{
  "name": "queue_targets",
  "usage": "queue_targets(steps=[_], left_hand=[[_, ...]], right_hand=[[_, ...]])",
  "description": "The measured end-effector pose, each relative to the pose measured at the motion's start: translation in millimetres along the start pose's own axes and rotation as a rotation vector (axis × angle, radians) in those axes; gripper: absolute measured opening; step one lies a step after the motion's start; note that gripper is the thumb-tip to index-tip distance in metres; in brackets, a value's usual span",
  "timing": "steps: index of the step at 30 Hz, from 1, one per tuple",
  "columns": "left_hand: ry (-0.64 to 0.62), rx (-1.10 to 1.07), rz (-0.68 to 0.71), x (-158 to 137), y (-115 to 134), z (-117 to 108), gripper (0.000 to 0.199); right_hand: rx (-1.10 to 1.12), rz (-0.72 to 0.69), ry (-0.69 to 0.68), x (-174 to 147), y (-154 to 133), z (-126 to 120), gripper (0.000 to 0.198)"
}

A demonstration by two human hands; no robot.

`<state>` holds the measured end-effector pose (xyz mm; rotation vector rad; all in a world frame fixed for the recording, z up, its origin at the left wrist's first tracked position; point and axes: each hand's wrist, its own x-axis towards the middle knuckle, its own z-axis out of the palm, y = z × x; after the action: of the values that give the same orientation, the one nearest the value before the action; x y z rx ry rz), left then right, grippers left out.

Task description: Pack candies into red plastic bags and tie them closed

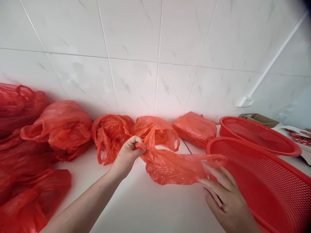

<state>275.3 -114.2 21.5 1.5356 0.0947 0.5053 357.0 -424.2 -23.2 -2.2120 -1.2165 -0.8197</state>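
A thin red plastic bag (172, 166) stretches sideways above the white table. My left hand (130, 153) pinches its gathered left end between thumb and fingers. At its right end my right hand (223, 194) has its fingers apart; the fingertips touch or lie just behind the film, and I cannot tell which. Behind the held bag, another red plastic bag (157, 126) with loop handles lies near the wall. A crumpled red bag (113, 132) sits to the left of it, close to my left hand.
More red bags (68, 123) are heaped along the left. A packed red bundle (194, 127) rests against the tiled wall (133, 81). On the right stand a red mesh basket (274, 174) and a second red basket (259, 132). A cardboard box (259, 119) and a wall socket (246, 102) are behind them.
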Motion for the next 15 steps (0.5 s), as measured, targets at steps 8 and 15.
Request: queue_targets(steps=[8, 15], left_hand=[[-0.029, -0.221, -0.113, -37.6, -22.4, -1.9, 0.03], [-0.073, -0.178, -0.128, -60.4, -29.8, 8.0, 0.033]], right_hand=[[0.333, 0.223, 0.221, 19.2, -69.4, -21.5, 0.023], [0.275, 0.338, -0.282, 54.4, -61.3, 56.3, 0.028]])
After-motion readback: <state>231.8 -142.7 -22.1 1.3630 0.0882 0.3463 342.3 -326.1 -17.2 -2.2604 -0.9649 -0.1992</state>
